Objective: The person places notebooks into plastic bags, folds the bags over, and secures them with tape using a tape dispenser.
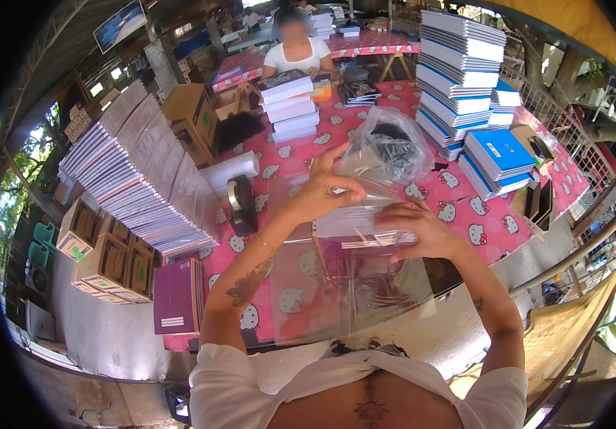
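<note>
- Left hand (328,189): above the far left side of the bundle, thumb and forefinger parted and curved; whether it has hold of film cannot be told.
- Right hand (420,229): palm downward at the bundle's right end, fingers partly spread and touching it; whether it grips cannot be told.
- Bundle of notebooks with white page edges and purple covers (347,222): on the table between the hands, partly under film.
- Clear, glossy plastic film (386,293): spread over the near table edge, in front of the bundle.
- Pink tablecloth printed with white cat heads (494,214): beneath the work.
- Crumpled transparent plastic bag with dark contents (397,154): just beyond the hands.
- Black tape dispenser (241,204): left of the bundle, beside a tall, leaning stack of spiral-bound notebooks (136,171).
- Short pile of purple-covered notebooks (176,297): at the table's near left corner.
- Blue-covered notebooks (497,157): stacked at right.
- Person in a white top (297,56): across the table, behind a white-edged book stack (290,111).
</note>
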The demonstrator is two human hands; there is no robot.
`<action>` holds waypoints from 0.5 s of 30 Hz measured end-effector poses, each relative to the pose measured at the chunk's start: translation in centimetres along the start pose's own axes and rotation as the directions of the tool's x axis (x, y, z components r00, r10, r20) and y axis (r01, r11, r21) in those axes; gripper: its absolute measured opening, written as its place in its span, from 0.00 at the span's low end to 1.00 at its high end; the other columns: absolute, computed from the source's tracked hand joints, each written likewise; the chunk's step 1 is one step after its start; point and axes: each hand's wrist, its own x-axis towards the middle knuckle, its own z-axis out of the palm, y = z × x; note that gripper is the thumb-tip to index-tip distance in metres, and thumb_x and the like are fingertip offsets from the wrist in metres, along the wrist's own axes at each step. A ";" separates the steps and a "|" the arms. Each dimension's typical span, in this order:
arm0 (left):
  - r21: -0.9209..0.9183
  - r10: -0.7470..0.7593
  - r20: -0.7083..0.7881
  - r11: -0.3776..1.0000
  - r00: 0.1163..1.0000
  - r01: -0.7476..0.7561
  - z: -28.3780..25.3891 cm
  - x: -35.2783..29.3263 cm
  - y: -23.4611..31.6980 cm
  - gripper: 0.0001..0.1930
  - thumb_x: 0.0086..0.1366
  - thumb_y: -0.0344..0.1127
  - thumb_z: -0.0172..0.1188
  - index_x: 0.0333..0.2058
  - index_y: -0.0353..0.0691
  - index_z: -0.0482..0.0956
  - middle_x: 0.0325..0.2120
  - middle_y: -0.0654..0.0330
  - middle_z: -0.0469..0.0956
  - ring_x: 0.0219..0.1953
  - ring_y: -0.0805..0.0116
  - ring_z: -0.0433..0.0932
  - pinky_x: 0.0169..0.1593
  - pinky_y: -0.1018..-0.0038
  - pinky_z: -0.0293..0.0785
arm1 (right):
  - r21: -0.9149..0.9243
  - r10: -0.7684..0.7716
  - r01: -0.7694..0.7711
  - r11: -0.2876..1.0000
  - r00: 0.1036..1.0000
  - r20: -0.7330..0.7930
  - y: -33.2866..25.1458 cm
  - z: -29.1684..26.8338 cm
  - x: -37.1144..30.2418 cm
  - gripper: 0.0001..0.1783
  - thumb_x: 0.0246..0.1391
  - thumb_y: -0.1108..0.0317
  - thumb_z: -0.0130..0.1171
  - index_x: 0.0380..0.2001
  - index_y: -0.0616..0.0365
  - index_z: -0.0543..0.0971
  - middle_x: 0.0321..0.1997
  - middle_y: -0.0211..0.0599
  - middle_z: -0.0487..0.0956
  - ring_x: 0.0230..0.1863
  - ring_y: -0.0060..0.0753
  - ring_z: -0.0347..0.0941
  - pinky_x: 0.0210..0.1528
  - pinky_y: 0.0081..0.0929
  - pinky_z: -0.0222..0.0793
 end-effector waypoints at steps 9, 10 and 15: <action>0.047 -0.021 0.102 0.999 0.995 0.016 2.4 0.3 0.0 0.06 0.57 0.45 0.71 0.34 0.61 0.89 0.72 0.55 0.49 0.73 0.45 0.44 0.72 0.50 0.42 | -0.245 -0.105 0.115 0.963 0.993 0.054 0.0 1.1 0.0 0.39 0.42 0.45 0.72 0.61 0.37 0.76 0.70 0.36 0.65 0.71 0.39 0.60 0.74 0.56 0.39; 0.055 -0.017 0.107 0.998 0.994 0.011 2.5 0.2 -0.1 0.06 0.56 0.45 0.71 0.34 0.60 0.89 0.72 0.56 0.49 0.73 0.45 0.43 0.73 0.49 0.42 | -0.268 -0.127 0.132 0.954 0.991 0.037 0.1 1.2 -0.1 0.38 0.43 0.45 0.71 0.61 0.37 0.76 0.72 0.36 0.63 0.72 0.39 0.60 0.75 0.58 0.37; 0.087 -0.002 0.116 0.996 0.993 -0.008 3.8 0.0 -0.5 0.04 0.56 0.43 0.71 0.32 0.59 0.89 0.73 0.56 0.47 0.74 0.44 0.41 0.73 0.49 0.41 | -0.191 -0.057 0.066 0.979 0.997 0.053 0.0 0.7 -0.6 0.38 0.44 0.43 0.70 0.61 0.34 0.76 0.72 0.37 0.61 0.73 0.41 0.57 0.73 0.64 0.37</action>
